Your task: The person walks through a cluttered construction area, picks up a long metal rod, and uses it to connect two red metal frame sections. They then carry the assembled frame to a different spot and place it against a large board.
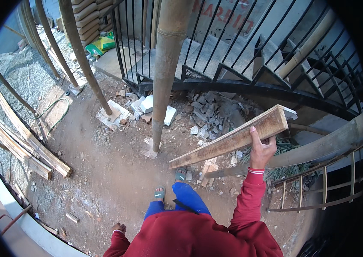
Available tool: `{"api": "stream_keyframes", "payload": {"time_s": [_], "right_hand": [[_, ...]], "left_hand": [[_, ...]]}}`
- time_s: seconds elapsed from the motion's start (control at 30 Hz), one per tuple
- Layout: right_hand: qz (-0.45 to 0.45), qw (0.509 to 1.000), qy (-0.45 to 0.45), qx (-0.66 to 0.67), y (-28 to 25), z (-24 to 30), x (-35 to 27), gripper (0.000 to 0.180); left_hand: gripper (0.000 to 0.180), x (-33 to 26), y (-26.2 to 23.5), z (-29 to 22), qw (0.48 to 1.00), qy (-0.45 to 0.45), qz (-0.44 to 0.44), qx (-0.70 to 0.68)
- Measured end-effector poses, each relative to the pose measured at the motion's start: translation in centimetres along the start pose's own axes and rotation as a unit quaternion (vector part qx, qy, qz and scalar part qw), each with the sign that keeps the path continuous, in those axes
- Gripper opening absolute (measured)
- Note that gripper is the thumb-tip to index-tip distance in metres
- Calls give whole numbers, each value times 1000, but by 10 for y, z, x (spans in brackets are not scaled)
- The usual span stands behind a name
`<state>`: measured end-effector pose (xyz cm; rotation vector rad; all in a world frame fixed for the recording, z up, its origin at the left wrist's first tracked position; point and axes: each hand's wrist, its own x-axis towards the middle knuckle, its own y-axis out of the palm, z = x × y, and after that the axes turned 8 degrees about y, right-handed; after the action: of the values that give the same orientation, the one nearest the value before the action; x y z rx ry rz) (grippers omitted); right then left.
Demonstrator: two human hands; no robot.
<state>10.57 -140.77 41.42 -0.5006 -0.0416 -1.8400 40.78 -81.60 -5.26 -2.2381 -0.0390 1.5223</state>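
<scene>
My right hand [262, 147] grips a long wooden board [233, 137] close to its raised end, with the thumb along its face and the fingers curled at its lower edge. From there the board slopes down to the left, its other end near my sandalled feet. Whether that end touches the ground I cannot tell. At its raised end a second edge shows, pale and angled. My left hand [119, 228] hangs low at my side over the dirt, holding nothing, its fingers loosely apart.
Upright bamboo poles [166, 68] stand ahead and to the left. Behind them rises a staircase with a black railing [215, 47]. Rubble [211, 113] lies below the stairs. Long timbers [23, 141] lie at left; a bamboo ladder [314, 207] is at right.
</scene>
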Motion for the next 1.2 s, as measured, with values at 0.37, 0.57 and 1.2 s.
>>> {"api": "stream_keyframes", "payload": {"time_s": [0.37,0.57,1.2], "right_hand": [[-184,939,78,-280,149,-187,149,56],[-179,916,142,-329,206,-259,242,59],[350,641,532,-428,-34,-361,-282,58]], "left_hand": [[44,-56,143,-17,986,52,156,-22],[40,-59,184,-92,974,89,206,-20],[23,-50,322,-288,232,543,330,736]]}}
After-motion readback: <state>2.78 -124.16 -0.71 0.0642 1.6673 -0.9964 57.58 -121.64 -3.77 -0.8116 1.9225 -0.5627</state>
